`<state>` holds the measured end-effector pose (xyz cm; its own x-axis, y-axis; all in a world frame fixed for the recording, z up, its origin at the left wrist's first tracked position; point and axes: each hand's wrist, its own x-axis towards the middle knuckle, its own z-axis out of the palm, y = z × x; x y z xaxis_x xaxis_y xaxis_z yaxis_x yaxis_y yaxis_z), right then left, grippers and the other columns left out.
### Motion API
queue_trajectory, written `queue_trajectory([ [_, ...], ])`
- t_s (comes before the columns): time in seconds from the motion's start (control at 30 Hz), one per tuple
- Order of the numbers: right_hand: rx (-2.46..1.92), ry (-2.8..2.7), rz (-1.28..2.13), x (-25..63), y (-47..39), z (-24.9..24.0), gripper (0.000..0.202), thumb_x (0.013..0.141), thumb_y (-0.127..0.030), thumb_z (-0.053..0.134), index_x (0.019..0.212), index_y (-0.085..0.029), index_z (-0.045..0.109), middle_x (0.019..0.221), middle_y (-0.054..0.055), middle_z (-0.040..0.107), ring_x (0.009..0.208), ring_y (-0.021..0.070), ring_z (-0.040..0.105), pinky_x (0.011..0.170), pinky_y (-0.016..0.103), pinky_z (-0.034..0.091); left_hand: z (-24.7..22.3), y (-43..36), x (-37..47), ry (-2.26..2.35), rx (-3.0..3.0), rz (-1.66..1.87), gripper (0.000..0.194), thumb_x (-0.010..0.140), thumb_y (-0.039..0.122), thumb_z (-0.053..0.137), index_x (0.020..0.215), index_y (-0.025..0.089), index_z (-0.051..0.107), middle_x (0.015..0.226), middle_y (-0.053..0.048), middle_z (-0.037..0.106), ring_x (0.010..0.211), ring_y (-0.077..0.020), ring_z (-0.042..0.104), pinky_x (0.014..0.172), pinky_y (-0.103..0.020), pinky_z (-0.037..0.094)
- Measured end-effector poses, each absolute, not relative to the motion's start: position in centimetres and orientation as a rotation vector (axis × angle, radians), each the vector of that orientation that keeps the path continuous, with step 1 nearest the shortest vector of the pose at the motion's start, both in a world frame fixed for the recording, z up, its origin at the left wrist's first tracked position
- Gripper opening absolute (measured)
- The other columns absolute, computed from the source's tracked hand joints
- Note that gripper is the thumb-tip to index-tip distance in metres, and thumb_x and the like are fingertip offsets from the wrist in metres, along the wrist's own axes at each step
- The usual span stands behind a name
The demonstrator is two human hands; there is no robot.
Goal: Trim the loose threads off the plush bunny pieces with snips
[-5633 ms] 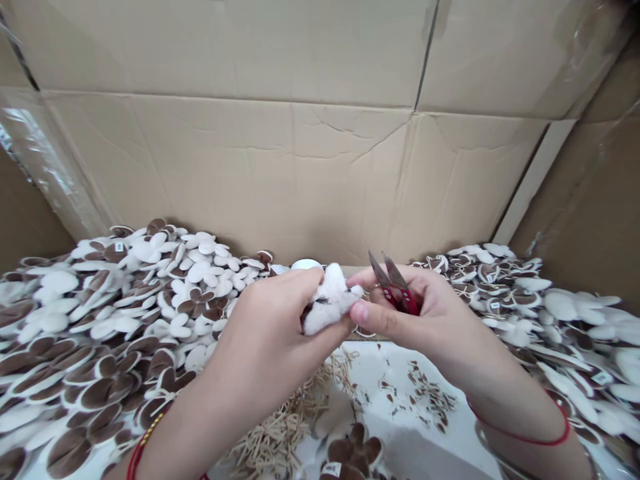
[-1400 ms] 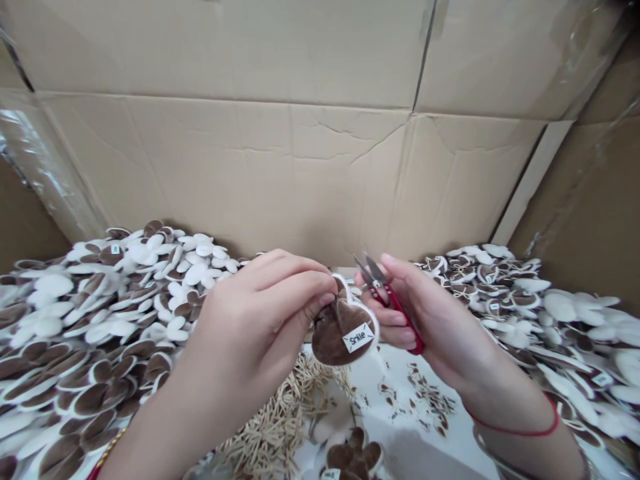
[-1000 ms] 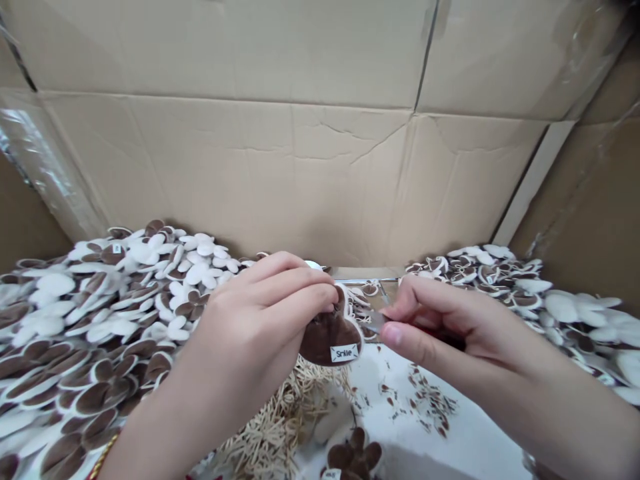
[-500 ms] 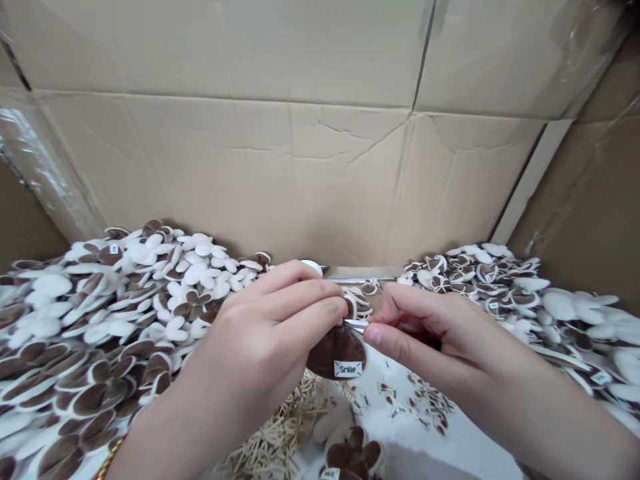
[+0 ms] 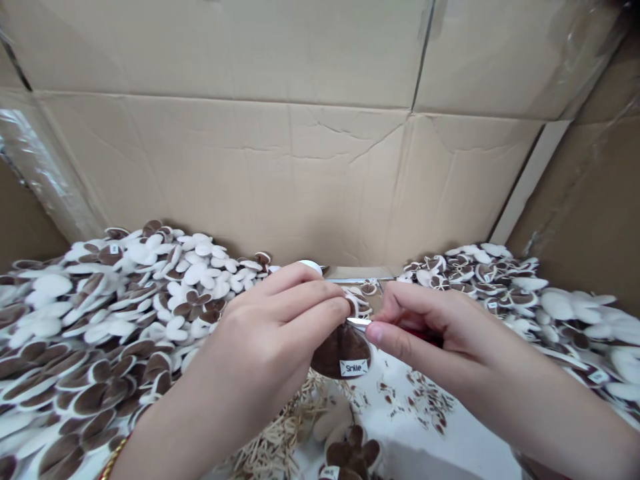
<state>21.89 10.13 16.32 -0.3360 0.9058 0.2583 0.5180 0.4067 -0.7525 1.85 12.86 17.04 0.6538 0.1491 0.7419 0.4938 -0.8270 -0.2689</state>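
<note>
Scissors [image 5: 358, 323], earlier raised beside brown plush piece [image 5: 336, 355], now lowered to just above Smile label [image 5: 353, 368], held in closed right grip [image 5: 425, 330]; brown plush piece pinched in left grip [image 5: 283, 327], directly behind label.

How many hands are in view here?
2: the left hand holds the brown plush piece; the right hand, just beside it, holds the scissors.

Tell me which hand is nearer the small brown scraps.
Right. The right hand is just above the small brown scraps in the picture; the left hand is farther off to their left.
</note>
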Motion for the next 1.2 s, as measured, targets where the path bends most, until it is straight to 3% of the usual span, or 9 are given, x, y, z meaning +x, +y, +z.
queue_trajectory([
  [0.3,-1.221,-2.017,0.704,21.83,9.73,16.54,0.03,0.096,-0.035,0.054,0.07,-0.021,0.049,0.063,-0.006,0.046,0.056,0.01,0.039,0.048,0.024,0.028,17.26,12.74,2.13,-0.507,-2.425,-1.047,0.033,0.095,0.007,0.039,0.074,0.013,0.064,0.076,-0.006,0.072,0.071,-0.0183,0.062,0.055,-0.026,0.049],
  [0.67,-1.254,-2.024,0.684,21.8,9.84,16.55,0.03,0.095,-0.036,0.054,0.069,-0.022,0.048,0.063,-0.006,0.046,0.058,0.011,0.04,0.05,0.025,0.028,16.88,12.83,1.89,-0.497,-2.394,-1.065,0.028,0.095,0.008,0.04,0.082,0.014,0.063,0.081,-0.005,0.073,0.077,-0.0182,0.062,0.062,-0.027,0.051],
  [1.2,-1.279,-1.961,0.788,21.78,10.06,16.44,0.028,0.095,-0.038,0.053,0.073,-0.022,0.053,0.063,-0.004,0.051,0.056,0.0107,0.043,0.047,0.024,0.029,17.28,12.61,1.92,-0.495,-2.408,-1.051,0.028,0.092,0.003,0.041,0.08,0.013,0.064,0.079,-0.006,0.073,0.073,-0.0187,0.062,0.057,-0.027,0.05],
])
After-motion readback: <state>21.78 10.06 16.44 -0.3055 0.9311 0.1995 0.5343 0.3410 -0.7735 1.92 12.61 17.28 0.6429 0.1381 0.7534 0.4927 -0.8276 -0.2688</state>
